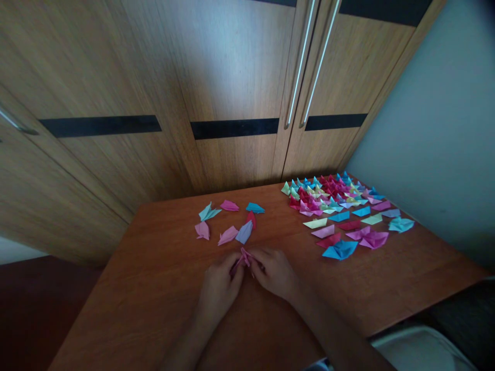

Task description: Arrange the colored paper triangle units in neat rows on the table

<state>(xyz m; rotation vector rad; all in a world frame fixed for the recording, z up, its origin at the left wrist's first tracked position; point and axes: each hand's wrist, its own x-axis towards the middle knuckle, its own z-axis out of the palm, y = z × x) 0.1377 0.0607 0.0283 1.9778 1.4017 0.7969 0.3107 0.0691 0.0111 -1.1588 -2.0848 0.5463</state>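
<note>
Between my two hands, low over the middle of the table, is a small folded pink paper (245, 256). My left hand (221, 281) pinches its left side, and my right hand (273, 270) pinches its right side. The fingers partly cover the paper, so its full shape is hidden. Just beyond my hands lie several folded paper pieces, among them a lavender one (244, 233), a pink one (228, 235), a red one (251, 220) and a blue one (255, 207).
At the right of the wooden table (154, 288) stand rows of many-coloured paper boats (325, 193), with flatter folded strips (339, 216) and a blue paper boat (340, 250) nearer me. Wooden cabinet doors (235, 67) rise behind the table. A pale chair (421, 350) is at lower right.
</note>
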